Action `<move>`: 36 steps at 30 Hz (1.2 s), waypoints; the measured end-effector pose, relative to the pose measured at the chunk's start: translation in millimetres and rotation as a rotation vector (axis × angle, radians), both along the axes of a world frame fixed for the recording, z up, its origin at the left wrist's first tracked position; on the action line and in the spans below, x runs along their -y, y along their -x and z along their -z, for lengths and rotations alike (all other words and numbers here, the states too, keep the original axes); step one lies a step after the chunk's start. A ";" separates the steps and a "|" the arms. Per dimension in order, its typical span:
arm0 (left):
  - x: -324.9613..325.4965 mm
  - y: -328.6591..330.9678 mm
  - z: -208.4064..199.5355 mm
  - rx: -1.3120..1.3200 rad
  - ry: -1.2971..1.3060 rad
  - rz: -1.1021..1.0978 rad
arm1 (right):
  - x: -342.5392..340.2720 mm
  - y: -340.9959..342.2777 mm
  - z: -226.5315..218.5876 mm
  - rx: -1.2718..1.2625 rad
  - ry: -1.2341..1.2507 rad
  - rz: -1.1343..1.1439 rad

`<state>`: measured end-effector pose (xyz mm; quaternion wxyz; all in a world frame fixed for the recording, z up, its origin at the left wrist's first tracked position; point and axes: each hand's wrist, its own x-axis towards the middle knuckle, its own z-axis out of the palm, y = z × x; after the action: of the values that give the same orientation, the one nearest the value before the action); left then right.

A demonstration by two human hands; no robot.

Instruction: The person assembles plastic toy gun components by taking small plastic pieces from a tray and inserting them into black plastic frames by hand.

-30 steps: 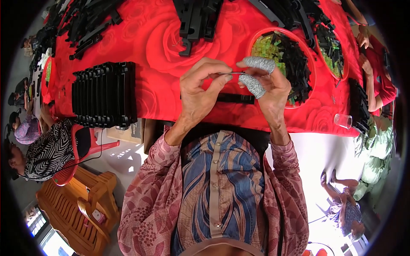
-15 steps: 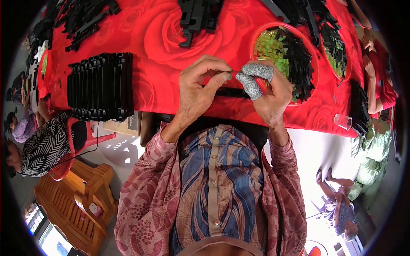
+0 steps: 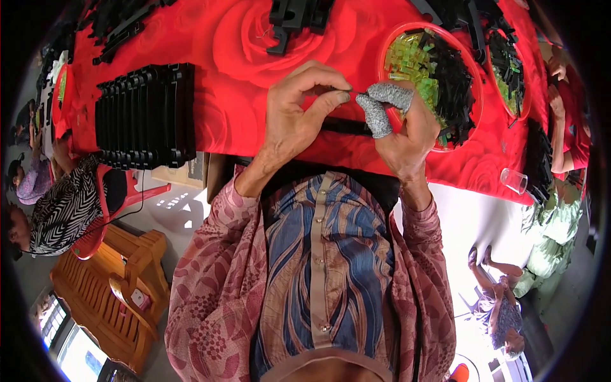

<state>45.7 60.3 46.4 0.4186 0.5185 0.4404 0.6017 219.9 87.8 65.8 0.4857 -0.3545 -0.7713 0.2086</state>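
My left hand (image 3: 299,108) is held over the near part of the table, its thumb and forefinger pinched together. Facing it, my right hand (image 3: 407,124) pinches too, with grey speckled covers (image 3: 377,116) on its thumb and forefinger. Between the two sets of fingertips a thin dark strip (image 3: 358,95) shows, mostly hidden by the fingers. Below the hands a long black plastic bar (image 3: 347,126) lies near the table edge. Close to my right hand stands a red-rimmed basin (image 3: 478,83), holding yellow-green translucent pieces (image 3: 407,60) and small black strips (image 3: 449,83).
Ribbed black plastic parts (image 3: 146,114) stand in a row at left on the red rose-patterned cloth (image 3: 242,48). More black parts (image 3: 296,19) lie at the far side. A second basin (image 3: 509,76) and a clear cup (image 3: 513,181) are at right. Other people sit on both sides.
The whole scene sits slightly higher in the view. My fingertips stay close together, and less of the thin dark strip shows between them.
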 end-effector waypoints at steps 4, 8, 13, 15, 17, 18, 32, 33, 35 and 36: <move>-9.5 7.3 -2.5 -0.062 -0.050 0.094 | 1.2 -4.0 -4.7 0.018 0.050 -0.022; -16.3 15.5 -9.6 -0.073 -0.032 0.115 | -3.9 -10.7 -0.2 -0.057 0.090 -0.029; -4.2 56.5 -4.6 -0.357 0.211 -0.078 | -1.4 -46.3 5.6 -0.479 0.524 0.032; 10.2 71.4 9.7 -0.458 0.250 -0.077 | 3.2 -57.9 12.5 -0.502 0.564 0.016; 20.8 74.5 17.7 -0.557 0.288 -0.075 | 9.2 -62.5 18.1 -0.569 0.701 -0.017; 27.5 74.2 19.5 -0.676 0.222 -0.042 | 13.1 -65.0 21.3 -0.537 0.745 -0.026; 40.7 49.2 7.4 -1.064 0.097 0.263 | 46.1 -32.8 30.6 -0.397 0.979 -0.043; 42.9 48.6 3.3 -1.063 0.141 0.266 | 45.3 -32.7 30.1 -0.386 0.974 -0.047; 47.5 48.3 -2.5 -1.039 0.290 0.286 | 43.8 -32.6 30.6 -0.389 0.986 -0.056; 49.4 48.5 -3.9 -1.011 0.436 0.307 | 42.9 -32.0 31.4 -0.392 0.998 -0.062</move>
<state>-2.8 11.0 50.3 0.3359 0.7016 0.6195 0.1061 251.9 44.9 34.4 0.3869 -0.4738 -0.4833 0.6263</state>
